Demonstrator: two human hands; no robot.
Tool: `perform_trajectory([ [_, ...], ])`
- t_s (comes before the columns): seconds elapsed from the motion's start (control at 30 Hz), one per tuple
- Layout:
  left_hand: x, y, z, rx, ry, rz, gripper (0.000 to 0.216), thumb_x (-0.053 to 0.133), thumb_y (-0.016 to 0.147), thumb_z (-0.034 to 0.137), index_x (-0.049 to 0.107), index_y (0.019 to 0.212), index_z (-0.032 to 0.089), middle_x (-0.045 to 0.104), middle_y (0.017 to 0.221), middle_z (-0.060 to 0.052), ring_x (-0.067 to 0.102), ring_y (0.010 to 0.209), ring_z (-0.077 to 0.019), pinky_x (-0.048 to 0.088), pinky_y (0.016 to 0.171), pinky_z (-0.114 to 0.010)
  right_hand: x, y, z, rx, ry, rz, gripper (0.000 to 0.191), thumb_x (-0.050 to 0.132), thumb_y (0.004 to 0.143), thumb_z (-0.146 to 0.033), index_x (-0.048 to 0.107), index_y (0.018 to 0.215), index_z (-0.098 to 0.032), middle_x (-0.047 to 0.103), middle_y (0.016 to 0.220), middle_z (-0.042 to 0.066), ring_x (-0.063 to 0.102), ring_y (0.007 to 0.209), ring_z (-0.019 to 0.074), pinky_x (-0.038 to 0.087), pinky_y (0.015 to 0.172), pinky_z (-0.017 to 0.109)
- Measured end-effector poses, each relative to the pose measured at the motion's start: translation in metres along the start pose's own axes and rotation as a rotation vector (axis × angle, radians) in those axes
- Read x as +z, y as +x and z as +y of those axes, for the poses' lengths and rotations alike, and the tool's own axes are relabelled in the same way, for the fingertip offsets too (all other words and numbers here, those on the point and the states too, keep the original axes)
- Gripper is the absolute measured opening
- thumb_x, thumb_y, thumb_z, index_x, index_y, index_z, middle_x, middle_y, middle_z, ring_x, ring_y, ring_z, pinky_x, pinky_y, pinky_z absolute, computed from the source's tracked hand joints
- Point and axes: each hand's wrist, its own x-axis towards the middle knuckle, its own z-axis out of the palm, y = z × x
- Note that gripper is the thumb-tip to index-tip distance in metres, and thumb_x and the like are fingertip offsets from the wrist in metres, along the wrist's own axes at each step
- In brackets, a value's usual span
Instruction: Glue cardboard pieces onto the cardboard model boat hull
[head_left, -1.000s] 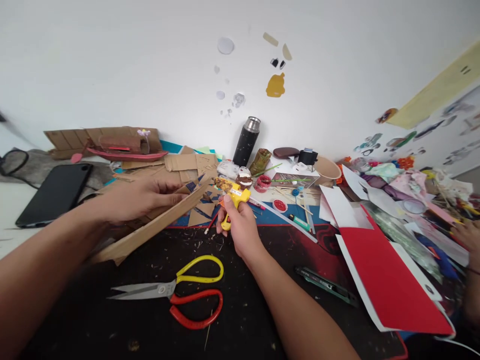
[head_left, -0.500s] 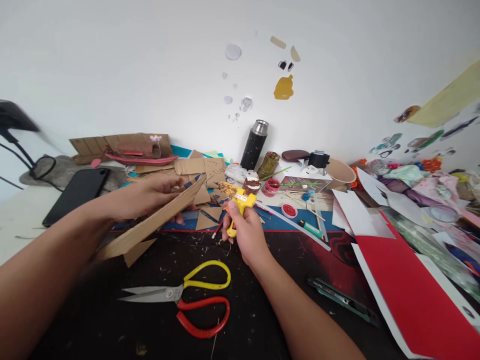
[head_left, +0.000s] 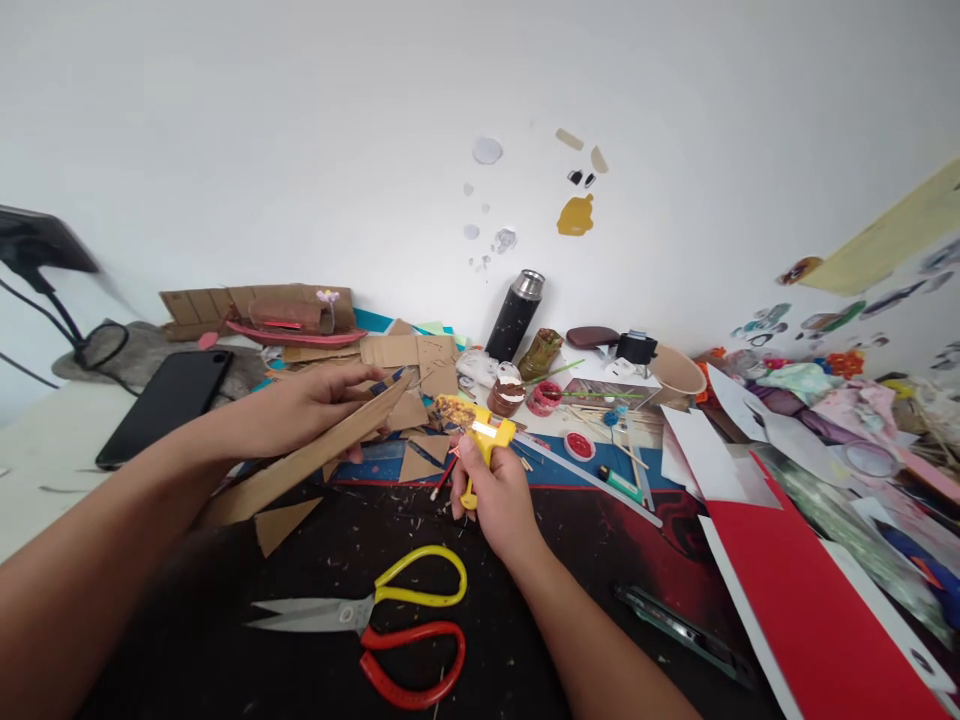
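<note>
My left hand (head_left: 315,415) grips a long cardboard piece (head_left: 307,462) that slants up to the right, its edge towards me. In my right hand (head_left: 491,490) is a yellow hot glue gun (head_left: 489,430), held by the handle, its stained nozzle pointing left towards the cardboard's far end without touching it. A clear glue stick (head_left: 592,480) trails out of the gun's back to the right. Below the hands lie scissors (head_left: 349,613) with one yellow and one red handle, blades slightly apart. A small cardboard triangle (head_left: 285,525) rests under the held piece.
A utility knife (head_left: 682,635) lies at the right beside red card (head_left: 810,600). At the back stand a black thermos (head_left: 514,320), paint jars (head_left: 508,393) and a model boat (head_left: 296,330). A black phone (head_left: 169,405) lies left; cardboard scraps (head_left: 416,460) cover the middle.
The whole scene sits lower in the picture, as the head view has tilted up. Both hands keep their holds, and the glue gun and cardboard stay nearly the same distance apart.
</note>
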Motion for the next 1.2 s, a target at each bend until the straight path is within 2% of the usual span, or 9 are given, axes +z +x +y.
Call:
perform_trajectory([
  [0.13, 0.003, 0.004, -0.003, 0.026, 0.048, 0.023, 0.05, 0.066, 0.099, 0.057, 0.064, 0.138, 0.025, 0.087, 0.112, -0.008, 0.081, 0.075, -0.0231, 0.062, 0.065, -0.031, 0.0, 0.001, 0.002, -0.002, 0.004, 0.003, 0.074, 0.065, 0.09, -0.088, 0.058, 0.06, -0.021, 0.055, 0.046, 0.0, 0.049, 0.039, 0.0101, 0.031, 0.04, 0.022],
  [0.27, 0.01, 0.008, -0.002, 0.131, 0.254, 0.061, 0.042, 0.058, 0.103, 0.057, 0.078, 0.121, 0.025, 0.087, 0.118, -0.005, 0.08, 0.097, -0.0249, 0.064, 0.089, -0.036, -0.002, 0.004, 0.001, 0.008, 0.032, 0.045, 0.069, 0.069, 0.089, -0.085, 0.06, 0.065, -0.021, 0.056, 0.046, -0.002, 0.048, 0.038, 0.0101, 0.032, 0.038, 0.021],
  [0.33, 0.016, 0.009, -0.003, 0.156, 0.325, 0.054, 0.045, 0.059, 0.101, 0.06, 0.082, 0.121, 0.027, 0.086, 0.127, -0.004, 0.077, 0.111, -0.0285, 0.061, 0.102, -0.041, -0.003, 0.005, 0.001, 0.01, 0.051, 0.071, 0.067, 0.071, 0.089, -0.083, 0.06, 0.066, -0.021, 0.056, 0.046, -0.002, 0.048, 0.037, 0.01, 0.032, 0.038, 0.021],
  [0.4, 0.022, 0.008, -0.005, 0.14, 0.348, 0.039, 0.049, 0.062, 0.099, 0.063, 0.083, 0.126, 0.029, 0.085, 0.131, -0.004, 0.076, 0.117, -0.032, 0.058, 0.106, -0.043, -0.003, 0.007, 0.001, 0.007, 0.07, 0.084, 0.066, 0.072, 0.089, -0.081, 0.059, 0.064, -0.021, 0.056, 0.046, -0.002, 0.049, 0.038, 0.0101, 0.032, 0.038, 0.021],
  [0.47, 0.03, 0.008, -0.005, 0.117, 0.331, 0.019, 0.049, 0.064, 0.098, 0.064, 0.084, 0.127, 0.03, 0.086, 0.124, -0.005, 0.077, 0.111, -0.0333, 0.06, 0.101, -0.042, -0.004, 0.007, 0.002, 0.004, 0.089, 0.085, 0.065, 0.074, 0.089, -0.079, 0.058, 0.064, -0.022, 0.055, 0.047, -0.002, 0.049, 0.038, 0.0103, 0.031, 0.038, 0.021],
  [0.6, 0.044, 0.006, 0.005, 0.131, 0.281, -0.101, 0.043, 0.067, 0.095, 0.065, 0.086, 0.108, 0.029, 0.087, 0.103, -0.004, 0.078, 0.093, -0.0304, 0.06, 0.081, -0.035, -0.002, 0.007, 0.003, 0.017, 0.106, 0.065, 0.062, 0.076, 0.087, -0.078, 0.057, 0.066, -0.023, 0.054, 0.048, -0.004, 0.049, 0.037, 0.01, 0.03, 0.037, 0.021],
  [0.8, 0.058, 0.011, 0.009, 0.173, 0.214, -0.179, 0.047, 0.058, 0.101, 0.064, 0.081, 0.093, 0.024, 0.082, 0.086, -0.003, 0.073, 0.081, -0.0232, 0.058, 0.079, -0.034, 0.002, 0.005, 0.003, 0.066, 0.114, 0.018, 0.059, 0.08, 0.083, -0.078, 0.057, 0.074, -0.023, 0.054, 0.049, -0.007, 0.052, 0.037, 0.0108, 0.031, 0.036, 0.021],
  [1.03, 0.063, 0.014, 0.001, 0.194, 0.102, -0.187, 0.038, 0.066, 0.1, 0.058, 0.083, 0.099, 0.024, 0.085, 0.093, -0.004, 0.075, 0.085, -0.0239, 0.06, 0.081, -0.035, 0.003, 0.005, 0.006, 0.085, 0.123, 0.008, 0.06, 0.081, 0.081, -0.078, 0.058, 0.075, -0.023, 0.056, 0.05, -0.006, 0.052, 0.037, 0.0105, 0.031, 0.036, 0.02],
  [1.2, 0.059, 0.015, -0.004, 0.202, 0.169, -0.071, 0.041, 0.065, 0.099, 0.061, 0.083, 0.096, 0.023, 0.083, 0.092, -0.005, 0.073, 0.085, -0.0253, 0.059, 0.079, -0.036, 0.003, 0.005, 0.006, 0.099, 0.099, -0.002, 0.06, 0.079, 0.083, -0.076, 0.057, 0.067, -0.023, 0.054, 0.048, -0.006, 0.051, 0.037, 0.01, 0.031, 0.036, 0.02],
])
